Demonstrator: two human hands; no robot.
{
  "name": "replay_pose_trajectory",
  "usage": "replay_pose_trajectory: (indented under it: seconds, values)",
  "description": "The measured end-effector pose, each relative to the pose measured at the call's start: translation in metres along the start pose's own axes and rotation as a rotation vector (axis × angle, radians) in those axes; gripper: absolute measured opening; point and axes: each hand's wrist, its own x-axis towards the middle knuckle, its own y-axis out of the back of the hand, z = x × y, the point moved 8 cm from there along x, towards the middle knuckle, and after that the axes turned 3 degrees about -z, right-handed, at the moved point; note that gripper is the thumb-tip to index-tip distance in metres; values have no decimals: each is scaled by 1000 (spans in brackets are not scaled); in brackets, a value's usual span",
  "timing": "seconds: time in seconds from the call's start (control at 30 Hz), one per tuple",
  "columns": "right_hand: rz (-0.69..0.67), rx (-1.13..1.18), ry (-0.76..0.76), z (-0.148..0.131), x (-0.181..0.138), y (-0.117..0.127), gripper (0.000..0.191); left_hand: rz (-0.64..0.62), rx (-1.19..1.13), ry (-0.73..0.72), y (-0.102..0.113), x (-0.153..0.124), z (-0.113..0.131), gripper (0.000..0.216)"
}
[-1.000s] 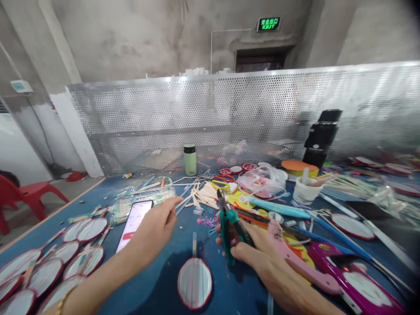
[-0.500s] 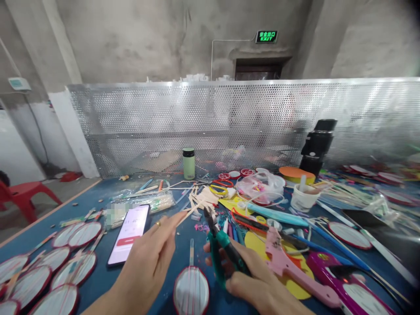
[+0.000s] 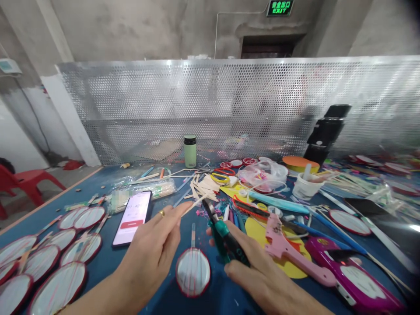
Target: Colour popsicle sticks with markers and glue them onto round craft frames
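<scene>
My left hand [image 3: 152, 247], with a ring on one finger, pinches a thin wooden craft stick [image 3: 194, 205] that points up and to the right. In my right hand [image 3: 254, 269] are pliers [image 3: 226, 234] with green and black handles. Their jaws meet the far end of the stick; whether they have cut into it I cannot tell. Below, between the two hands, a round white paddle [image 3: 193, 273] with a red rim and a short stick handle lies on the table. A loose pile of wooden sticks [image 3: 205, 186] is just beyond the jaws.
Several similar round paddles [image 3: 80, 249] lie at the left, near a lit phone [image 3: 134, 216]. On the right are a pink glue gun [image 3: 292, 258], a purple device [image 3: 354, 280] and a white cup [image 3: 305, 186]. A green bottle [image 3: 190, 153] stands before the perforated metal panel [image 3: 164, 96].
My view has tilted down, so things sit higher in the picture. The pliers' handles have come closer together in my right hand. My left hand still holds the craft stick.
</scene>
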Motion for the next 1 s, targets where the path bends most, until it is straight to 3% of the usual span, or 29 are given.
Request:
replay_pose_trajectory:
  seconds: [0.1,0.23,0.33,0.57,1.0]
  values:
    - [32,-43,47,-3,-1,2,60,-53,-24,-31,-9,-4,-1,41]
    - [77,-168,213,-18,-8,6,21,-98,-53,-37,-15,-7,-4,43]
    - [56,-200,276,-35,-15,8,11,-92,-77,-33,-14,-6,-5,41]
    - [158,-116,225,-71,-17,19,44,-119,-95,1,-16,-2,-7,39]
    - [226,-189,260,-72,-18,20,42,-123,-150,11,-19,-4,-11,39]
